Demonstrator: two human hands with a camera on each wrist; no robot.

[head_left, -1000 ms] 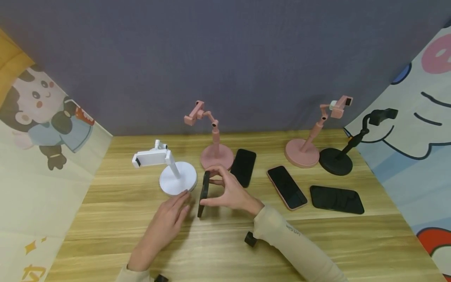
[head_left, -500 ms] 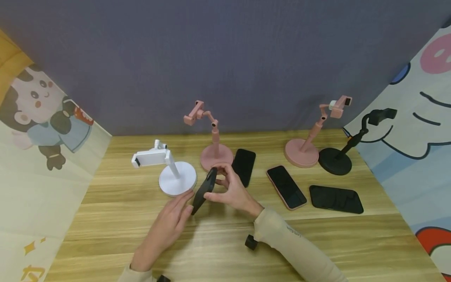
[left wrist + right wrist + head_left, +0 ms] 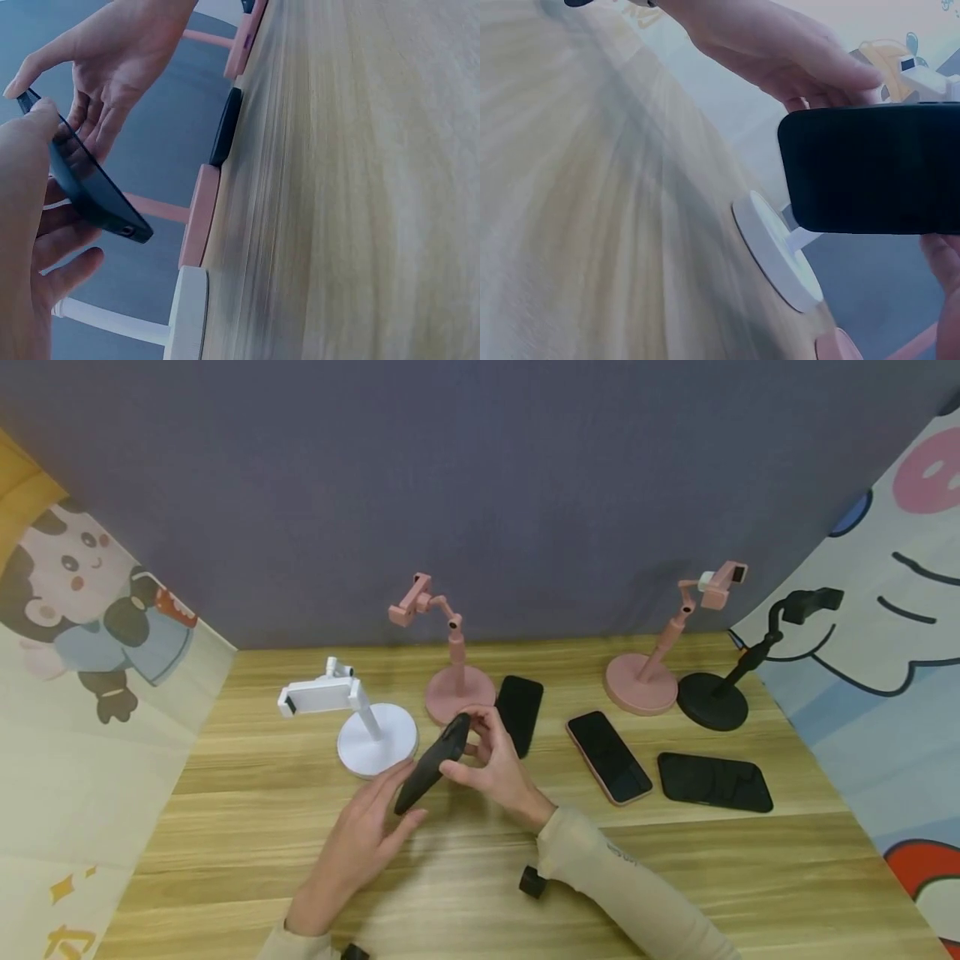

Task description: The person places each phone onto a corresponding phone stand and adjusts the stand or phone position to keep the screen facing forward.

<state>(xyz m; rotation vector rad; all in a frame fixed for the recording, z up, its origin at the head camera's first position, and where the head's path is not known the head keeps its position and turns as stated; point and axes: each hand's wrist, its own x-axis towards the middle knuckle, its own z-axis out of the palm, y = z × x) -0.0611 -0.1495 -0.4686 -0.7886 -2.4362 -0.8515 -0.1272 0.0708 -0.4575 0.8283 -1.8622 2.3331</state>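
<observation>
My right hand (image 3: 504, 778) holds a dark smartphone (image 3: 429, 770) by its upper end, between thumb and fingers. The phone tilts above the table, its lower end toward my left hand (image 3: 362, 833). That hand lies with straight fingers beside the phone's back and its thumb spread below the lower end. In the left wrist view, the left fingers (image 3: 64, 251) are under the phone, whose port end faces the camera. The phone's dark screen fills much of the right wrist view. Just beyond the left fingertips stands a white phone stand (image 3: 375, 742).
A pink phone stand (image 3: 459, 687) stands behind the hands, with a black phone (image 3: 519, 714) lying next to it. To the right lie a pink-edged phone (image 3: 609, 758) and another black phone (image 3: 715, 782). Behind them are a second pink stand (image 3: 642, 685) and a black stand (image 3: 712, 703).
The phone has turned from nearly edge-on to a slant, its lower end swinging left toward the left hand. The left thumb has spread away from the fingers.
</observation>
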